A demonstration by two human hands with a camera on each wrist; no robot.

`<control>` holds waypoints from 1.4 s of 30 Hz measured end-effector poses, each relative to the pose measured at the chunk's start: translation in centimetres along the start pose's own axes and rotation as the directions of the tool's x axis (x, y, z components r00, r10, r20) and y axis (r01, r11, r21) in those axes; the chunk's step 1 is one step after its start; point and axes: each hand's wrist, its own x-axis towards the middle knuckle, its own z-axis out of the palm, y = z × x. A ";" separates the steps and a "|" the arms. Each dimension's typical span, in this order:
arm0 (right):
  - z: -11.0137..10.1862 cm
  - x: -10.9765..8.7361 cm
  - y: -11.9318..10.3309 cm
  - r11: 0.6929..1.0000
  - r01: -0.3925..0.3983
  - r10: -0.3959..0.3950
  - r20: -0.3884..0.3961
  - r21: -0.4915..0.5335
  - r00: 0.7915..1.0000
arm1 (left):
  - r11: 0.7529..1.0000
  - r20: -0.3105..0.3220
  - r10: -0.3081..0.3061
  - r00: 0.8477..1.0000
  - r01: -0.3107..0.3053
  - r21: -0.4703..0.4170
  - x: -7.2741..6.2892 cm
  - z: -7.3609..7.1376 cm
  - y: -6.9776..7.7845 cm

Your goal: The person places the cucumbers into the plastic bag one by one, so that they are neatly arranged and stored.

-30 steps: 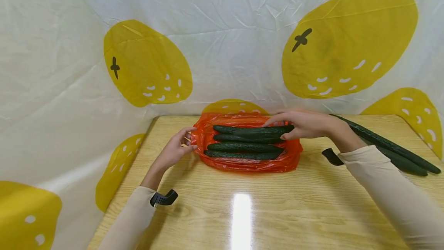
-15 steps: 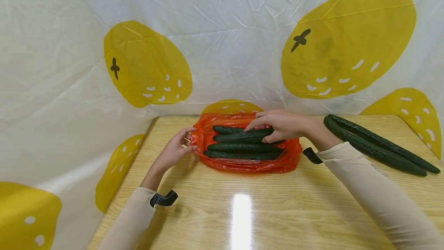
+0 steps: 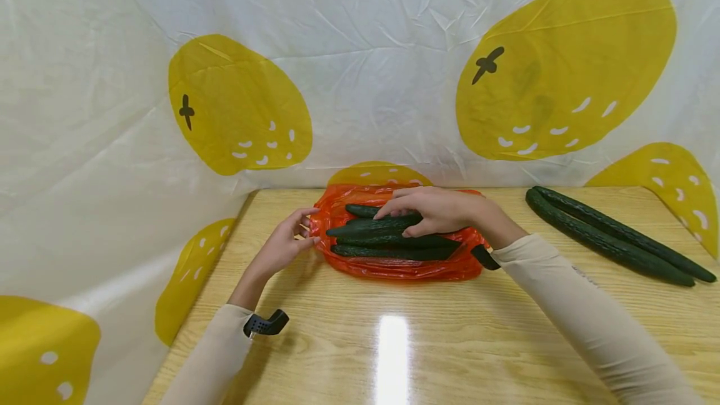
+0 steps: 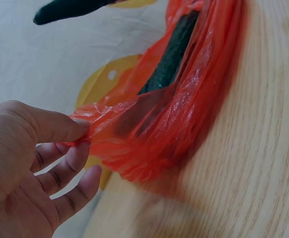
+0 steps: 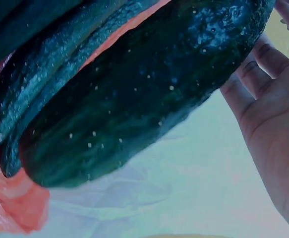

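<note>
My right hand (image 3: 439, 210) grips a dark green cucumber (image 3: 360, 227) from above, its near end covered by the palm. That cucumber is raised over an open red plastic bag (image 3: 388, 269), tip pointing left; the left wrist view catches its tip (image 4: 60, 10) in the air. Beneath it, several other cucumbers (image 3: 394, 252) lie side by side in the bag, partly hidden by the hand. At the bag's left end, my left hand (image 3: 284, 244) pinches the gathered plastic (image 4: 92, 126) between thumb and index finger, the other fingers loosely bent.
Two long cucumbers (image 3: 613, 236) lie slantwise on the wooden table (image 3: 478, 342) at the right. A white sheet with yellow fruit prints (image 3: 382, 92) hangs behind the table and along its left side.
My right hand has taken hold of a cucumber in the bag, lifted it and shifted it left. The two cucumbers at the right came out from behind the arm. My left hand stays put.
</note>
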 end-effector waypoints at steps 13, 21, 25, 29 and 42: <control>2.1 0.9 1.1 1.000 -0.017 0.017 0.000 -0.005 1.000 | 1.000 -0.001 -0.007 1.000 0.007 -0.002 -0.2 0.1 -0.2; 3.5 1.8 1.9 0.997 -0.076 0.077 0.042 -0.026 0.996 | 1.000 -0.010 0.001 1.000 -0.001 0.014 -0.2 0.2 0.0; 3.8 2.1 2.0 0.993 -0.104 0.107 0.059 -0.059 0.992 | 1.000 -0.010 0.012 1.000 -0.012 0.020 -0.1 0.3 0.0; 4.1 2.5 1.8 0.989 -0.123 0.130 0.071 -0.087 0.989 | 1.000 -0.013 0.021 1.000 -0.021 0.019 -0.1 0.3 -0.1; 5.1 2.6 1.8 0.973 -0.176 0.192 0.095 -0.149 0.977 | 0.999 -0.020 0.023 1.000 -0.022 0.039 -0.4 0.4 0.0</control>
